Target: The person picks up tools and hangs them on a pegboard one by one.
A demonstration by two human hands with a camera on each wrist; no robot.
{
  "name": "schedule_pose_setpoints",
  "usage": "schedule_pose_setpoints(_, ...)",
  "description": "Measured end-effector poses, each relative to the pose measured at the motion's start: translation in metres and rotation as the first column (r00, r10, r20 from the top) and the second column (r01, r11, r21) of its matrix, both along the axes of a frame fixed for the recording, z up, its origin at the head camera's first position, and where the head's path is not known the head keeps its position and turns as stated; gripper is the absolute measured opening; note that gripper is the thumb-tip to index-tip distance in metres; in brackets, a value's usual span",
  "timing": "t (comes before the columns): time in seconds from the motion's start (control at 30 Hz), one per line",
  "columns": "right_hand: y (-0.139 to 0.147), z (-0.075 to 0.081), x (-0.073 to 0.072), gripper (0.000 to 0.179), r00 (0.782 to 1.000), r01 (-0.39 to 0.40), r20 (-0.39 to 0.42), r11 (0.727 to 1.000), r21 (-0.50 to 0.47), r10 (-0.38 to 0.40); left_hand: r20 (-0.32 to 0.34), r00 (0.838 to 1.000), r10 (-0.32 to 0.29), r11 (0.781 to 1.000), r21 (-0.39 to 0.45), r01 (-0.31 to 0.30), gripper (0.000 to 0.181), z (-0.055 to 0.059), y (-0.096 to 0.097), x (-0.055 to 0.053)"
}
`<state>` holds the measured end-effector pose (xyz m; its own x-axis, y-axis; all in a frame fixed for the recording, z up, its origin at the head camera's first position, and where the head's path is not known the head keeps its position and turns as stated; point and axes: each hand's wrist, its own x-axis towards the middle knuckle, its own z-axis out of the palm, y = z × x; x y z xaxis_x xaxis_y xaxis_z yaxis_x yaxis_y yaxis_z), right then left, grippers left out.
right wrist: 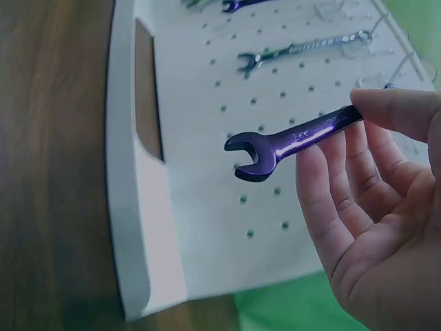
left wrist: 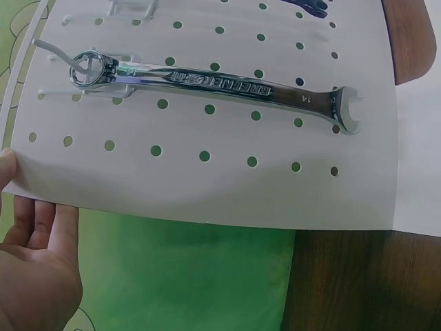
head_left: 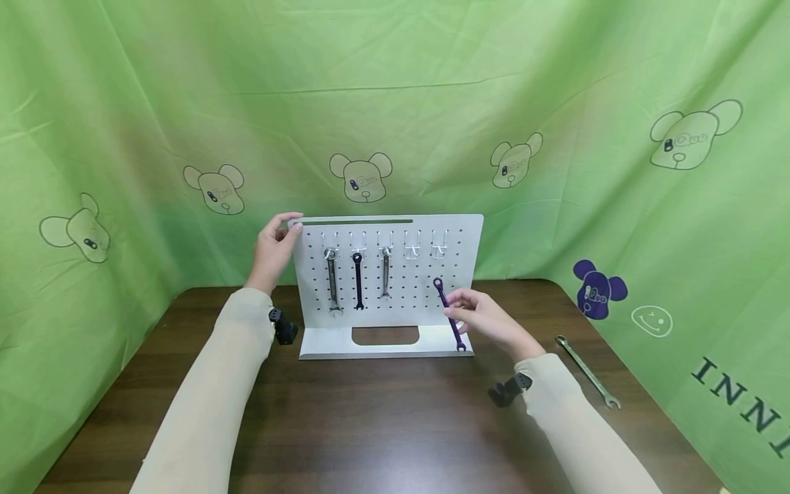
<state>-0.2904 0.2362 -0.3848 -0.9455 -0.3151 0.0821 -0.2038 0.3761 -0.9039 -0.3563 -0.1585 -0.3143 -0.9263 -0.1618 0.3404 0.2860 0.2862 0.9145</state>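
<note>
A white pegboard (head_left: pixel 407 296) stands on the table with its base toward me. My left hand (head_left: pixel 273 252) grips its upper left corner, thumb in front and fingers behind. In my right hand (head_left: pixel 487 319) a purple combination wrench (right wrist: pixel 303 138) is pinched between thumb and fingers. It slants before the board's lower right, ring end up and open end down. Three wrenches hang by their ring ends from hooks: a silver wrench (left wrist: pixel 207 79) marked 14, a dark purple wrench (head_left: pixel 358 283) and another silver wrench (head_left: pixel 385 272). Two hooks (head_left: pixel 412 251) at right carry nothing.
Another silver wrench (head_left: pixel 588 372) lies on the brown wooden table (head_left: pixel 370 425), to the right of my right forearm. A green printed curtain (head_left: pixel 432 103) surrounds the table at the back and sides. The board's base has a wide cut-out slot.
</note>
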Motion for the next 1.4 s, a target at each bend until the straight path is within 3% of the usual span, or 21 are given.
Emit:
schedule_pose_setpoints(0.67,-0.043,0.024,-0.009,0.036,0.999,0.020,-0.044,0.994,-0.107,-0.025,-0.001,1.000,0.004,1.000,-0.003,-0.004,0.031,-0.001,0.000,0.000)
schedule_pose_setpoints(0.93,-0.048,0.025,-0.012,0.039,0.999,0.023,-0.032,0.987,-0.162,-0.029,-0.010,1.000,-0.002,1.000,0.003,0.002,0.031,0.000,0.001,0.000)
schedule_pose_setpoints(1.4,-0.051,0.020,-0.023,0.039,0.999,0.042,0.005,0.984,-0.174,-0.042,0.005,1.000,-0.008,1.000,0.001,0.008,0.032,0.000,0.000,-0.001)
